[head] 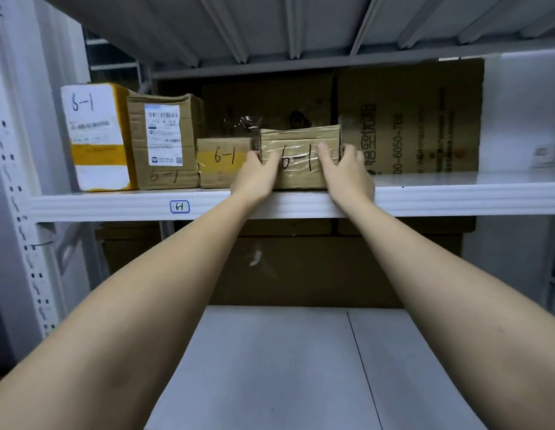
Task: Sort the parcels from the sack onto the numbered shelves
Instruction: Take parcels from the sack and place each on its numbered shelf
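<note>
A brown cardboard parcel (pixel 299 141) marked "6-1" stands on the white shelf (pixel 440 198) that carries the tag "6-1" (pixel 179 207). My left hand (pixel 257 178) holds the parcel's left side, thumb on its front face and fingers round the edge. My right hand (pixel 347 173) holds its right side the same way. Left of it on the same shelf stand three more parcels marked "6-1": a small brown one with yellow tape (pixel 220 162), a taller brown box (pixel 164 141) and a white and yellow box (pixel 95 136).
Flattened brown cardboard (pixel 409 116) lines the back of the shelf. Bare shelf board lies to the right of the held parcel. A lower white shelf (pixel 285 367) lies under my forearms. The rack's perforated upright (pixel 19 212) is at the left.
</note>
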Demonstrator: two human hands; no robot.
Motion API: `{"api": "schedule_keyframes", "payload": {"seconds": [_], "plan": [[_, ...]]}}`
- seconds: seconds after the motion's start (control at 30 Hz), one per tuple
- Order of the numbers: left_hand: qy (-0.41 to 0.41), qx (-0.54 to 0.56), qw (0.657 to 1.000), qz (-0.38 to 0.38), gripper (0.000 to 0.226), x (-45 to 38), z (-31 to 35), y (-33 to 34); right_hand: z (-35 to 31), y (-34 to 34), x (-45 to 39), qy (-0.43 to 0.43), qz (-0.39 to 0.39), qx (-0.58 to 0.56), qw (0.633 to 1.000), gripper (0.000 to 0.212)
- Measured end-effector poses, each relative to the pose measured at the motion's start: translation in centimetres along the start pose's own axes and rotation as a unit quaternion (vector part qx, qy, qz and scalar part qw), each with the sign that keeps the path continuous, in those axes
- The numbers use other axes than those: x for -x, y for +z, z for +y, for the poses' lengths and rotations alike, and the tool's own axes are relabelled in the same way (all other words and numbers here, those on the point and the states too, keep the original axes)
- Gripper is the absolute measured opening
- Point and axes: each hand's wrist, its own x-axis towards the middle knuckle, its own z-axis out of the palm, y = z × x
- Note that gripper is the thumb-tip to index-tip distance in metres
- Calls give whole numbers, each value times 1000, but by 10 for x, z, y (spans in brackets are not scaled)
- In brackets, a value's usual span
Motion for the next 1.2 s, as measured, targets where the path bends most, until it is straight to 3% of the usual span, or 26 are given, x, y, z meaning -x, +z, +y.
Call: {"api": "schedule_keyframes", "payload": {"seconds": [0.27,0.57,0.67,0.8,0.93,1.2], "plan": [[43,-73,996,40,48,-19,-11,-4,-1,-3,-18,-33,-52,4,998,63],[86,-114,986,88,28,-31,-19,-10,-4,2,-35,-63,-52,77,994,56],[143,-212,956,147,22,-35,-21,-10,-4,9,-40,-63,-48,85,993,51],[212,-371,872,239,39,-47,-31,-17,-7,20,-47,-72,-51,112,990,48],[204,-421,868,168,62,-57,-38,-21,-10,29,-55,-65,-58,153,984,45],[184,-379,896,141,60,-63,-43,-18,-12,46,-67,-70,-63,187,978,44]]}}
